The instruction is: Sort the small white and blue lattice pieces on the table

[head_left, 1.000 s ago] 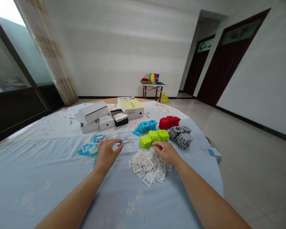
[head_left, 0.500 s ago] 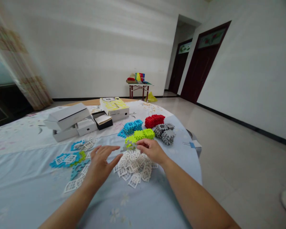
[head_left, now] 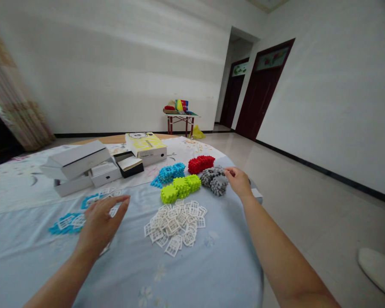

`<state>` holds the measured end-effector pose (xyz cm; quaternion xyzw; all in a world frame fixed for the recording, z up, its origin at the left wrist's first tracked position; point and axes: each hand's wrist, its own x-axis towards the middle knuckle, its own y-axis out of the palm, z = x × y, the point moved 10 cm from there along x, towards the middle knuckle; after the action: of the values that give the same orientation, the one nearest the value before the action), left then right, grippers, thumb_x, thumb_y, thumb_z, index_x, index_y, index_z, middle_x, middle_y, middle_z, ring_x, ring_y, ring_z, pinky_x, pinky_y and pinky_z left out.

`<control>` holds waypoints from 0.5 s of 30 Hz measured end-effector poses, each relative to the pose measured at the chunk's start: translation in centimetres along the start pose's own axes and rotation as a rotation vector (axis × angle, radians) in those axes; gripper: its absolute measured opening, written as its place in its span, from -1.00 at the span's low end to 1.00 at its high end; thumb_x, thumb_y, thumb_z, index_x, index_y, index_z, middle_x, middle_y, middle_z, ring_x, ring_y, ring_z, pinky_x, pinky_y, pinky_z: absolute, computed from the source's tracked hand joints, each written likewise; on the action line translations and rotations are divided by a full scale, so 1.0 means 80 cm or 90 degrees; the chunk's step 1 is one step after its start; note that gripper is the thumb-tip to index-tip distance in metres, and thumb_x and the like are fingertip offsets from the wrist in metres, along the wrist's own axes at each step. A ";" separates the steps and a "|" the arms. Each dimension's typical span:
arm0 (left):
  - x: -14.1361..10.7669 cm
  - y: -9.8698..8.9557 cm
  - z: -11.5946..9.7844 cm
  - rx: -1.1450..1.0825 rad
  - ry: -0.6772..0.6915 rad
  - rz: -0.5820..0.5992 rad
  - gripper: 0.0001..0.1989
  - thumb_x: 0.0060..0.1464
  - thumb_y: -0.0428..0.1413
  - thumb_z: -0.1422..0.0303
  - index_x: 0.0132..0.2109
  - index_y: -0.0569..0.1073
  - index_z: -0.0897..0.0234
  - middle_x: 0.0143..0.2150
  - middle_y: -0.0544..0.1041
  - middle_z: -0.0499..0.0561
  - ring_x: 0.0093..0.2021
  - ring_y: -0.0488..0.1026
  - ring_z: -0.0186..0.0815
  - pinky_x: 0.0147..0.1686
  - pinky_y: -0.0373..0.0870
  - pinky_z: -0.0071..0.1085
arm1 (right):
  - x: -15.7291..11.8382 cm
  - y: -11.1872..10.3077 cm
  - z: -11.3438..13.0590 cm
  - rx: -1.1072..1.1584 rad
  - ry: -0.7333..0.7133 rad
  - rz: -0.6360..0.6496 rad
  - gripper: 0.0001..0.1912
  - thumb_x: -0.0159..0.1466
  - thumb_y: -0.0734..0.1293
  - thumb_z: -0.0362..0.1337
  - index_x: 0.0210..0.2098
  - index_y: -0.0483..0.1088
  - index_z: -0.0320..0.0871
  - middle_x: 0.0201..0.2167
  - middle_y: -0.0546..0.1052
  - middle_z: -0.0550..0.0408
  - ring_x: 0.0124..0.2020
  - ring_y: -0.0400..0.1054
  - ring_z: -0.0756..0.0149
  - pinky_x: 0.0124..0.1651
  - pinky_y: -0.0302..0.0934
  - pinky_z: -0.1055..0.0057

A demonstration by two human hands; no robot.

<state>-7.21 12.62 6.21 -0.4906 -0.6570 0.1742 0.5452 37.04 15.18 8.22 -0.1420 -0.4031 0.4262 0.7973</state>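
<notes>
Grey toothed pieces point(head_left: 218, 185), heaped right of lime stacks point(head_left: 181, 187), could be toppled if brushed by the right hand point(head_left: 239, 182), fingers curled alongside, grip indiscernible; left hand point(head_left: 98, 222), fingers bent, grip likewise unclear, held near blue pieces point(head_left: 55, 229).

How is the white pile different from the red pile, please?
The white pile is spread out loosely, while the red pile is packed close together. The white pile has flat pieces like small windows; the red pile looks knobbly. The white pile lies nearer to the person than the red pile. Both rest on the tablecloth.
</notes>
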 end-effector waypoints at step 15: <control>0.008 -0.019 0.036 0.030 -0.066 -0.023 -0.66 0.03 -0.06 0.13 -0.20 0.48 0.20 -0.21 0.55 0.04 -0.17 0.43 -0.17 -0.08 0.24 -0.22 | 0.010 0.016 -0.006 -0.083 -0.006 0.032 -0.69 0.13 0.19 -0.15 -0.26 0.46 -0.17 -0.36 0.54 0.01 -0.35 0.39 0.27 -0.28 0.21 0.40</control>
<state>-10.42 13.35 6.71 -0.4557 -0.6892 0.2049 0.5248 36.91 16.62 7.59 -0.2018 -0.4304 0.4194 0.7733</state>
